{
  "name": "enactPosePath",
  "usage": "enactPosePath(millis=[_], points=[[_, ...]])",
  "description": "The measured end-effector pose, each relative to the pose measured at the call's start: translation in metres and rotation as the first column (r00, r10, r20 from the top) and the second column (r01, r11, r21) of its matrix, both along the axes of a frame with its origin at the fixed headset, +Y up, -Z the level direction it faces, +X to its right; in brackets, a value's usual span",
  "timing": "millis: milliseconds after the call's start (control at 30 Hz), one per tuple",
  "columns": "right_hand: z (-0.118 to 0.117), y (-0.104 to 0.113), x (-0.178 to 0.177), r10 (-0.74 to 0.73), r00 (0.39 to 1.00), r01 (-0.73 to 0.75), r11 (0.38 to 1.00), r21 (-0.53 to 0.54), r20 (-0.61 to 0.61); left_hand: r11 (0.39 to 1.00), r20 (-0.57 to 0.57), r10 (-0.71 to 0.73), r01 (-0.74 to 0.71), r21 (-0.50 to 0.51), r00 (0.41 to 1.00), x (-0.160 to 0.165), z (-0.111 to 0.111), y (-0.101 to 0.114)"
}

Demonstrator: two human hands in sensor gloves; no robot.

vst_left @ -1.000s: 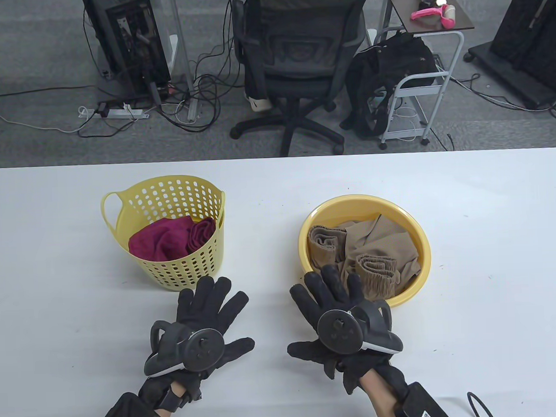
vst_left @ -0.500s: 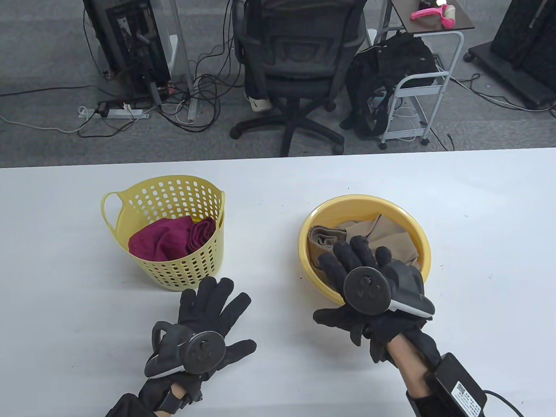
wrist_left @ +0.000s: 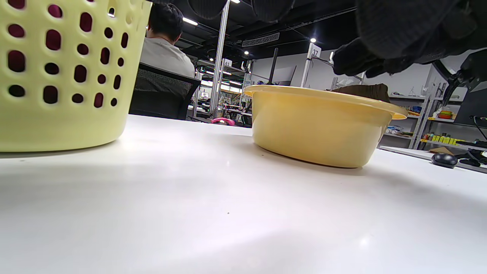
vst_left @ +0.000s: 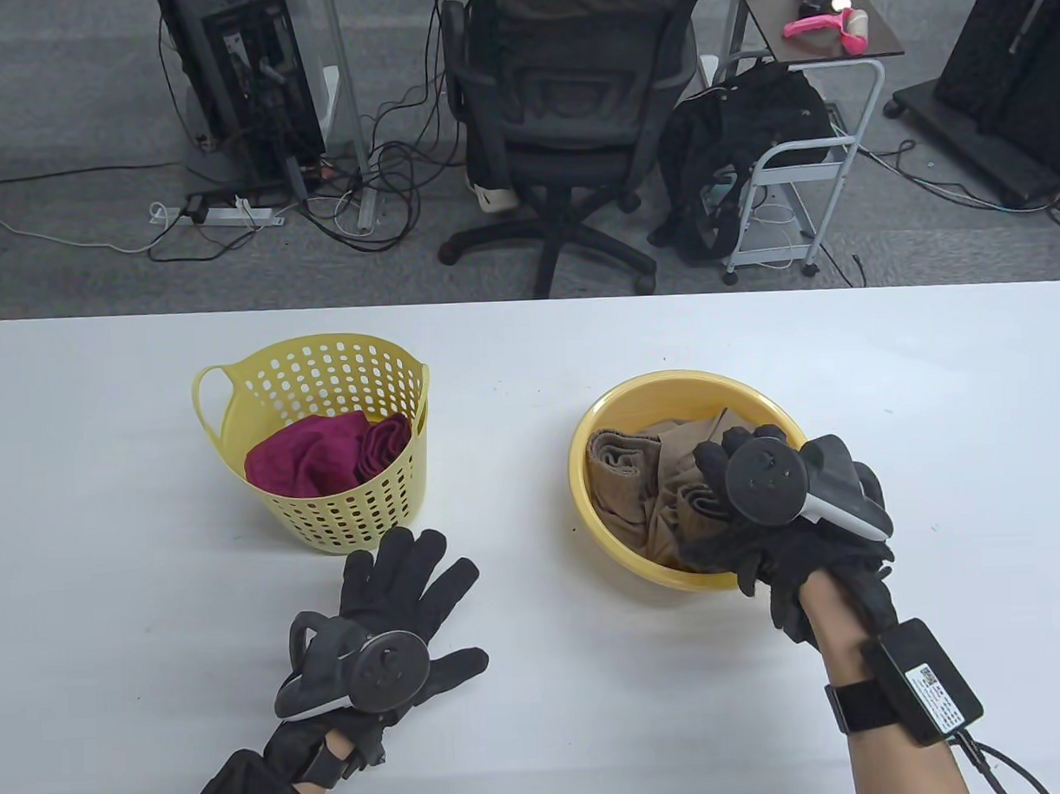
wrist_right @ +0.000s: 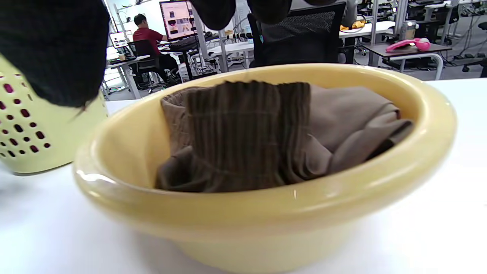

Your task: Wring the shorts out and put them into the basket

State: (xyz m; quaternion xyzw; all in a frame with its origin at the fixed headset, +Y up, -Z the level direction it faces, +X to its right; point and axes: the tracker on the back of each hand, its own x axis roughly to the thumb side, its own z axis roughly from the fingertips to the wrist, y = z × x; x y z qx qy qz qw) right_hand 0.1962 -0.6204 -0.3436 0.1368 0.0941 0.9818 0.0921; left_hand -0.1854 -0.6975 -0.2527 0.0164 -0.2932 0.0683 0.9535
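Black-gloved right hand (vst_left: 764,502) hangs over brown shorts (vst_left: 650,488), grip unclear; left hand (vst_left: 390,619) lies spread flat.

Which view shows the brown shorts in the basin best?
The right wrist view: the shorts fill the frame, ribbed waistband and folds clear inside the yellow basin. In the table view the right hand covers part of them. The left wrist view shows only a dark sliver above the basin rim.
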Motion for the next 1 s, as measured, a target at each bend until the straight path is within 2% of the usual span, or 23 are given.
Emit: enactPosePath(millis=[367, 600, 1000], points=[[-0.024, -0.029, 0.008, -0.008, 0.999, 0.012, 0.996, -0.084, 0.048, 1.000, 0.007, 0.000, 0.000, 0.000, 1.000, 0.000, 0.001, 0.000], [-0.027, -0.041, 0.005, 0.009, 0.999, -0.004, 0.994, -0.110, 0.045, 1.000, 0.010, 0.003, -0.003, -0.003, 1.000, 0.000, 0.001, 0.000], [-0.016, -0.041, -0.010, 0.010, 1.000, -0.010, 1.000, 0.006, -0.013, 1.000, 0.003, 0.009, -0.009, -0.009, 1.000, -0.001, 0.001, 0.000]])
